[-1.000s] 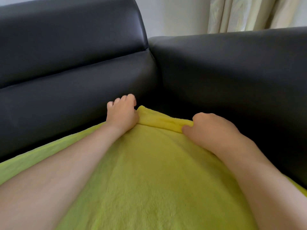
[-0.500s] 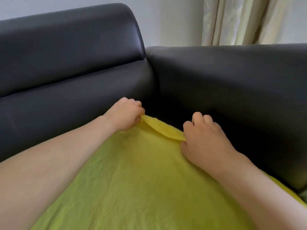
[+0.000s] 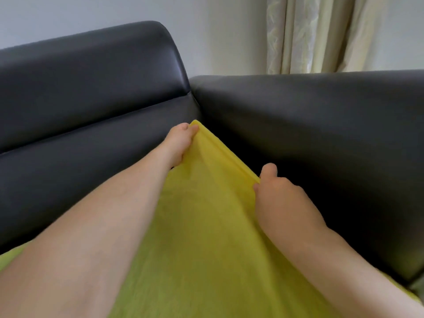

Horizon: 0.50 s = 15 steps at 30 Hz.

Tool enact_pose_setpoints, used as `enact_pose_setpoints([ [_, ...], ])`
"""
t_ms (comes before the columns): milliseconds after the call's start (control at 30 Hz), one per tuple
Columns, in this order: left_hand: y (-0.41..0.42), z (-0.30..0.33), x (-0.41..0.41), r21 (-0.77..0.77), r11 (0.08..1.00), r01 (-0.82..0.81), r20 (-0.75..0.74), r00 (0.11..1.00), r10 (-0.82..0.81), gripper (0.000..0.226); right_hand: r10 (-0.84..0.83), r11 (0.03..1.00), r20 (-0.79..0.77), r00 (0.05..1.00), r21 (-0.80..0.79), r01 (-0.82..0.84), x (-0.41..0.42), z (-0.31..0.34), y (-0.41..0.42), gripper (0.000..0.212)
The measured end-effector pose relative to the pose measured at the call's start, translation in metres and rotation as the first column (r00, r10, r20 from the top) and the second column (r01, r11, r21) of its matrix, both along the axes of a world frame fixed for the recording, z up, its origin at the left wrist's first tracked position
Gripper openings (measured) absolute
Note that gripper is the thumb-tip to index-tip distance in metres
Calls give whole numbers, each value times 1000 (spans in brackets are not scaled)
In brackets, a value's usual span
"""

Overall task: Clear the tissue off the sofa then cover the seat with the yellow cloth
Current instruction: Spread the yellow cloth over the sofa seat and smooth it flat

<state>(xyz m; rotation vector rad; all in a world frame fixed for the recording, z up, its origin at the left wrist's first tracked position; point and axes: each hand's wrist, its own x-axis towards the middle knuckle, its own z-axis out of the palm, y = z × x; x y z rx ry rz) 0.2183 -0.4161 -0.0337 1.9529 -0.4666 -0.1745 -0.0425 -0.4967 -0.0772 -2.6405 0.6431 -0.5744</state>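
Yellow cloth (image 3: 206,237) lies over the black leather sofa (image 3: 91,92) seat. Left hand (image 3: 177,143) and right hand (image 3: 277,198) each pinch its far edge, lifted near the corner. Best pulled taut, then lowered evenly against the backrest.

Black leather sofa (image 3: 321,125), yellow cloth (image 3: 206,237) spread over its seat

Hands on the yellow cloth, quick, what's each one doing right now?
Left hand: closed, pinching the far edge of the yellow cloth.
Right hand: closed, gripping the same edge nearer the armrest.
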Motion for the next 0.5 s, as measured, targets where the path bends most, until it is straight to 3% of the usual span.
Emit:
enact_pose_setpoints([
  [100, -13, -16, 3, 247, 967, -61, 260, 966, -5, 26, -4, 991, -35, 999, -134, -1, -3, 3, 3, 5],
  [167, -18, -23, 2, 432, 897, -91, 332, 941, -64, 23, -15, 982, -29, 999, -190, 9, -4, 6, 4, 12],
  [233, -20, -29, 2, 560, 819, -124, 361, 926, -107, 31, -21, 977, -53, 998, -213, 9, -4, 8, 6, 18],
  [400, -17, -26, -3, 612, 783, -109, 227, 973, -43, 44, -14, 987, -178, 984, -162, -15, 4, 10, 4, 24],
  [500, -6, -9, -13, 794, 584, -169, 297, 946, -129, 33, -14, 990, -184, 983, -140, -12, 7, 12, 5, 23],
])
